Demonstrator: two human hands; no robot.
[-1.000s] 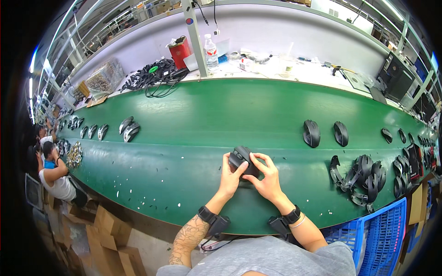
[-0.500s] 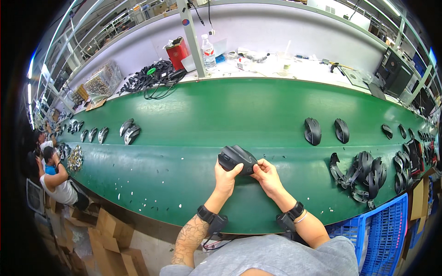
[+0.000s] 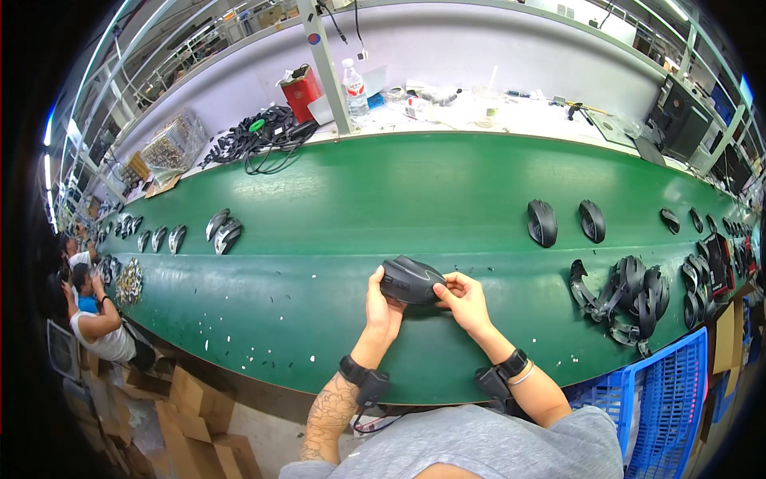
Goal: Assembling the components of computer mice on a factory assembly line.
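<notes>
Between my two hands, just above the green work surface (image 3: 335, 335), is a black computer mouse (image 3: 411, 279), its side with buttons turned toward me. My left hand (image 3: 381, 307) is closed round its left end, the thumb along the edge. At its right end, my right hand (image 3: 463, 302) pinches the shell between thumb and fingers. The underside of the mouse and some fingertips are hidden. Farther off to the right, two black mice, a left one (image 3: 542, 223) and a right one (image 3: 592, 221), rest on the green surface.
Black curved mouse shells (image 3: 630, 295) lie piled at the right, above a blue plastic basket (image 3: 662, 399). Opened mouse parts (image 3: 225, 231) stand at the left. On the back shelf are a bottle (image 3: 355, 89) and black cables (image 3: 267, 132). Other people (image 3: 100, 319) sit far left, near cardboard boxes (image 3: 199, 399).
The mouse has been rolled in my hands, so its button side now faces me more. My left thumb has shifted from its top to its left end.
</notes>
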